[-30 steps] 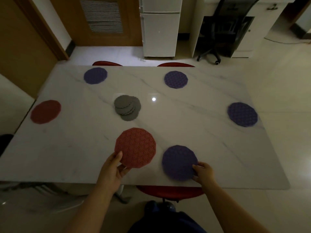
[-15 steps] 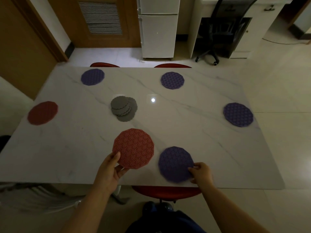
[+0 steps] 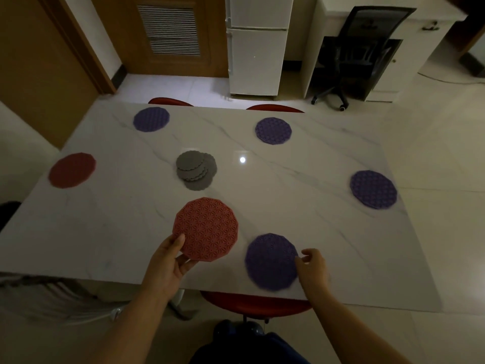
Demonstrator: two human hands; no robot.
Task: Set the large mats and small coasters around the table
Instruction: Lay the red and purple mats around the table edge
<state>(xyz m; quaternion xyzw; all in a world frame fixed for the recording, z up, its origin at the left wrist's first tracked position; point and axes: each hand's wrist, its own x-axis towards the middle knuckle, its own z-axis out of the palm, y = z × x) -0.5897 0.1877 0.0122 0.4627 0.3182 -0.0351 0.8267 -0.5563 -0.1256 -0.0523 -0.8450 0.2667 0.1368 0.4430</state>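
My left hand point(image 3: 169, 261) pinches the near edge of a red large mat point(image 3: 207, 228), holding it just above the marble table point(image 3: 301, 200). A purple large mat point(image 3: 271, 261) lies flat near the front edge. My right hand point(image 3: 313, 266) hovers at its right rim, fingers curled and apart, not gripping it. A pile of several grey small coasters point(image 3: 195, 170) sits mid-table. Three other purple mats lie at the far left point(image 3: 151, 119), far middle point(image 3: 273, 130) and right point(image 3: 373, 189). Another red mat point(image 3: 72, 169) lies at the left edge.
Red chair seats show beyond the far edge point(image 3: 274, 108) and under the near edge point(image 3: 254, 303). A white fridge point(image 3: 258, 46) and a black office chair point(image 3: 362, 53) stand behind the table. A wooden door point(image 3: 168, 32) is at the back left.
My right hand has let go of the near purple mat and drawn slightly off its rim. My left hand has kept its hold on the red mat, which has barely moved.
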